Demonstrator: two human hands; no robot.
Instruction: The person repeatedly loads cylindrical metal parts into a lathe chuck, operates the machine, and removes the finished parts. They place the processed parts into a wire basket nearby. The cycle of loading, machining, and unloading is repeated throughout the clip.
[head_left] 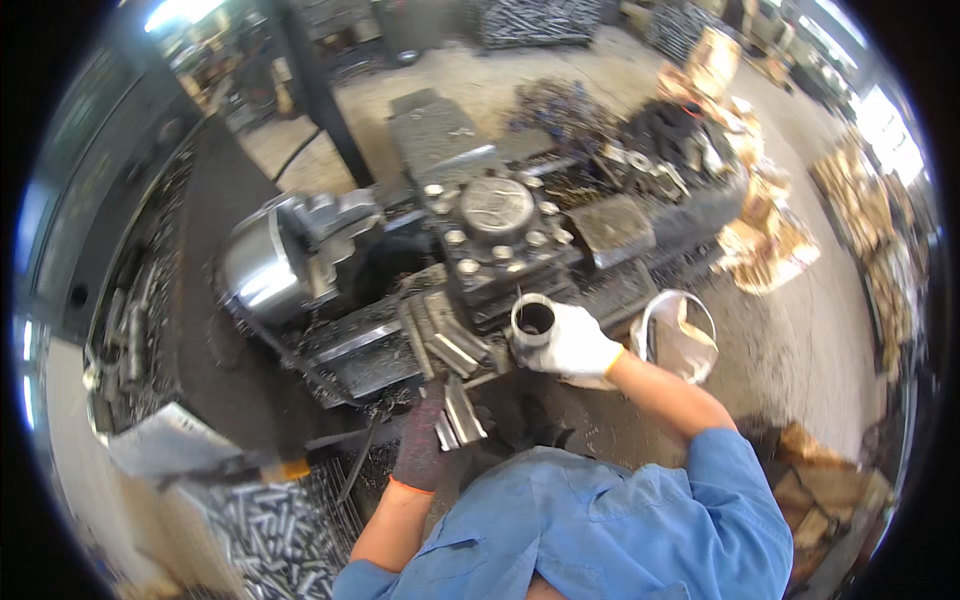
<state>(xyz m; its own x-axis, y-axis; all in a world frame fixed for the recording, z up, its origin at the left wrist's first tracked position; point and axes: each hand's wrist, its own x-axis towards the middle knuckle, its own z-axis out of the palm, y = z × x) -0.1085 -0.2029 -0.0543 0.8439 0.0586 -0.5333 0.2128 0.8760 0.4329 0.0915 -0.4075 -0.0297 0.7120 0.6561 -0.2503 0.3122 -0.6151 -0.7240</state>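
Nearby, chip-strewn lathe (468, 237); beyond, pale floor (625, 65).

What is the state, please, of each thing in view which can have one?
Left hand: gloved, closed on a metal block
Right hand: gloved, closed on the side of a cup
Cup: mouth up, dark inside
Bucket: open, something brownish inside
Brown paper: crumpled
Metal pins: loose, in a jumbled heap
Lamp: lit
Chuck: turning or stopped, I cannot tell
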